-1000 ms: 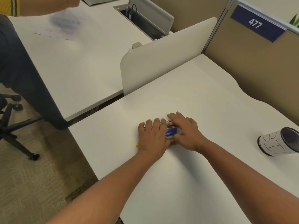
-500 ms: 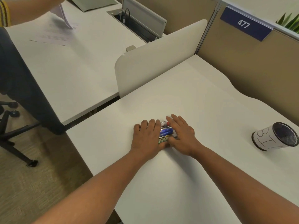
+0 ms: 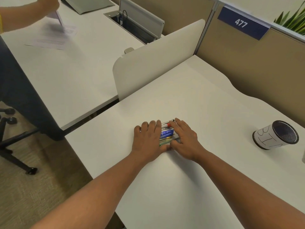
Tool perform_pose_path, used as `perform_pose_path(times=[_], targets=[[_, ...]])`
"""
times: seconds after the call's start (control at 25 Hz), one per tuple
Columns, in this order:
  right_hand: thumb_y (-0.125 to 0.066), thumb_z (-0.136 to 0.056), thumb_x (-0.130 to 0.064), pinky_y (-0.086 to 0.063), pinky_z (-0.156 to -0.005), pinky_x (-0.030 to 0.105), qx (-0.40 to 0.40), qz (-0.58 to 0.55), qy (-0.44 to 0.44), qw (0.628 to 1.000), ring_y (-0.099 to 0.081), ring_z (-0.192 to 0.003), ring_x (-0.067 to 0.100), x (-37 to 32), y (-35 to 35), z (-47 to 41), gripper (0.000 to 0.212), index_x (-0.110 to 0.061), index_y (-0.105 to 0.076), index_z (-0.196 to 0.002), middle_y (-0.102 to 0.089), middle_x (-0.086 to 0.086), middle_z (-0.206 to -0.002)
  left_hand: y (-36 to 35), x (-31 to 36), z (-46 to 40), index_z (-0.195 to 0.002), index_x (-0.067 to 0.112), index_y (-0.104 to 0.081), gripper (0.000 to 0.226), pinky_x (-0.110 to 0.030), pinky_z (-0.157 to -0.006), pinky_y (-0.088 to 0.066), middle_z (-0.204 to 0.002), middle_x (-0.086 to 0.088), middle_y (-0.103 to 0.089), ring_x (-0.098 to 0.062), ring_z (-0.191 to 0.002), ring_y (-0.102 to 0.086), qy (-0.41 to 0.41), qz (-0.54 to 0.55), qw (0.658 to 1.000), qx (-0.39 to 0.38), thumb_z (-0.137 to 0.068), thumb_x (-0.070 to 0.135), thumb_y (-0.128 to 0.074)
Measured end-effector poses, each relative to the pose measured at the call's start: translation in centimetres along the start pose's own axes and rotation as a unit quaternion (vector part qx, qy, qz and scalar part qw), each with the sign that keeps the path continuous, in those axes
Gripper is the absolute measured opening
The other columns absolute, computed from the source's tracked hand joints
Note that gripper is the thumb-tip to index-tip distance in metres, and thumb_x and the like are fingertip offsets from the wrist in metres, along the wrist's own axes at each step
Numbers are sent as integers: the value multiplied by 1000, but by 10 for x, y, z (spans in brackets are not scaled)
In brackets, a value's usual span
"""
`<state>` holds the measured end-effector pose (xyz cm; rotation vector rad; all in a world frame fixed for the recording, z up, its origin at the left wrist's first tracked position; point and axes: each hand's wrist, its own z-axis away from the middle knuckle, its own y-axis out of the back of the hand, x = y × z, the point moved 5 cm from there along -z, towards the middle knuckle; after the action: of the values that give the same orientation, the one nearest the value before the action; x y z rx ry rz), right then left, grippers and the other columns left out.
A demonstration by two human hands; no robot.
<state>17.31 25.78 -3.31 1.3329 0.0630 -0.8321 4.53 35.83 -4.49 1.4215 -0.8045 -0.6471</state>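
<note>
Your work is the bundle of mixed pens and markers, red-, blue- and green-barrelled, lying side by side near the middle of the white laminate desk. Your left hand lies flat over the bundle's 9 o'clock end, fingers nearly straight and close together. Your right hand presses in from 3 o'clock in the same flat way. The two thumbs nearly meet at the bundle's 6 o'clock edge. Neither hand is pinching or curling round a pen; both are squeezing the lot into one tight row.

The gathering looks all but done: no stray pen shows on the desk, though your palms hide the bundle's outer ends, so one may be tucked out of sight.

What is left, as I judge it, is to lift the bundle and load it. The black mesh pen cup wrapped in hand-lettered white paper lies tipped on its side well apart at 3 o'clock, mouth facing 2 o'clock, with nothing visible inside it.

At 11 o'clock, on the neighbouring desk, another person's hand handles printed paper sheets.
</note>
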Motion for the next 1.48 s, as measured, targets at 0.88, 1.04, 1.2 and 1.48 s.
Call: perform_pose_path(times=[0.88,1.04,1.2,1.48], targets=[[-51,-97,-23,-9,-125,34,193,-82,-209,955,-7,-156,14,141,39,295,68,-21,-25,-160,-15,-2,-169,12,281,88,-135,12,-60,63,-48,-108,-42,-146,-9,-56,-33,-137,-50,-348,135,926,-56,-90,54,-46],[-53,-91,-17,-14,-125,33,204,-138,-250,936,-11,-155,15,174,27,355,72,-20,-27,-159,-18,-1,-168,4,327,111,-130,15,-62,45,-32,-105,-42,-141,-1,-56,-21,-129,-52,-290,228,911,-185,-95,41,-60],[-57,-94,-21,-18,-125,31,188,-182,-257,930,-16,-154,13,197,13,375,73,-23,-24,-159,-19,-4,-167,-4,343,124,-111,20,-66,39,-23,-86,-44,-115,9,-62,-11,-107,-58,-201,275,907,-245,-85,49,-72],[-61,-94,-14,-27,-119,29,174,-176,-258,934,-34,-144,22,217,14,370,69,-19,-32,-156,-37,2,-157,-16,351,130,-75,17,-70,15,-30,-67,-50,-79,-4,-71,-12,-68,-62,-120,371,864,-318,-74,28,-80]])
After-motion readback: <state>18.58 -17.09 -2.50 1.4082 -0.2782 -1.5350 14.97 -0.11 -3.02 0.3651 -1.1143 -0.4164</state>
